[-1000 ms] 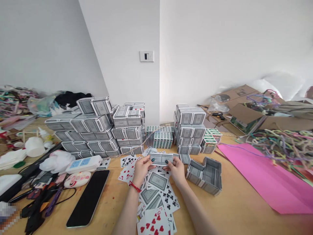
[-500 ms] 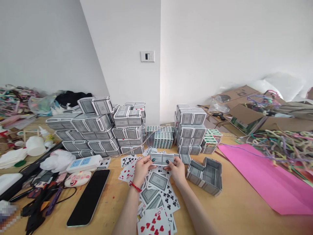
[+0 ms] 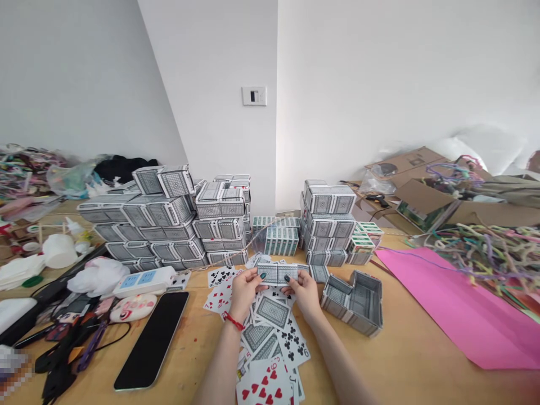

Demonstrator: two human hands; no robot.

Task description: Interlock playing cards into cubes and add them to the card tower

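My left hand (image 3: 243, 290) and my right hand (image 3: 304, 291) pinch the two ends of a folded playing-card piece (image 3: 278, 273), patterned back towards me, held just above the wooden table (image 3: 422, 365). Beneath and in front of my hands lie loose playing cards (image 3: 270, 343), some face up, some face down. To the right of my right hand sits an open box made of cards (image 3: 356, 301). Stacks of similar card boxes (image 3: 169, 225) stand behind on the left, with a further pile of card boxes (image 3: 329, 222) behind on the right.
A black phone (image 3: 154, 340) lies left of my arms, beside a white power strip (image 3: 145, 281) and cluttered cables. A pink paper sheet (image 3: 459, 309) covers the right side, with coloured strips (image 3: 485, 247) and cardboard boxes (image 3: 422, 185) behind it. Green card packs (image 3: 280, 239) stand at the back centre.
Almost nothing differs; my hands keep hold of the folded card piece in the same place, with only slight finger shifts.
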